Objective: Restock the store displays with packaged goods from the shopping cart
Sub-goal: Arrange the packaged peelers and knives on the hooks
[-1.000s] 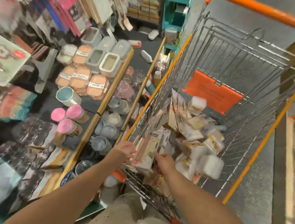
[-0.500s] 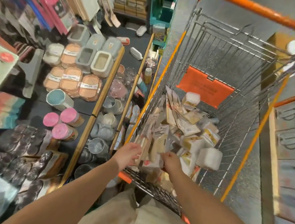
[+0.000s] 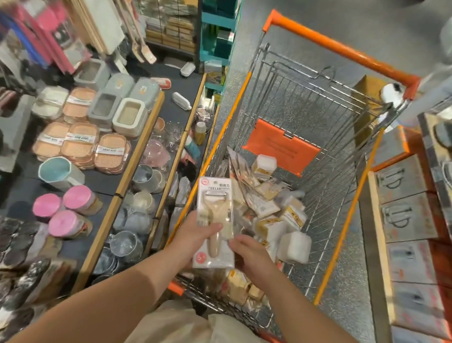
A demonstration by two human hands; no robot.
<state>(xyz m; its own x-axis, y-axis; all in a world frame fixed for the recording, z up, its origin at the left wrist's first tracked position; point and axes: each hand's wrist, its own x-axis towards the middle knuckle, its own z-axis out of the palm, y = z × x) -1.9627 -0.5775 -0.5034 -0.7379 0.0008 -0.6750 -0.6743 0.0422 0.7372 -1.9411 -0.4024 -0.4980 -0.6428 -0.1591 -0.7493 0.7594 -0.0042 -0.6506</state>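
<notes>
A carded peeler package (image 3: 215, 205), beige peeler on a pale card, is held upright above the near left corner of the wire shopping cart (image 3: 347, 197). My left hand (image 3: 195, 236) grips its left edge with the thumb across the front. My right hand (image 3: 248, 254) holds the lower right edge of the same package. Inside the cart lie several more carded packs and small white boxes (image 3: 273, 205).
Display shelves on the left carry soap boxes (image 3: 86, 144), lidded containers (image 3: 127, 116), pink-lidded jars (image 3: 62, 212) and glass cups (image 3: 141, 197) on a lower tier. Boxed goods (image 3: 408, 250) line the right side. The aisle floor (image 3: 326, 14) runs beyond the cart's orange handle.
Both hands have lifted the peeler package up out of the pile in the cart, and the card now faces me upright. The view has tilted up and to the right.
</notes>
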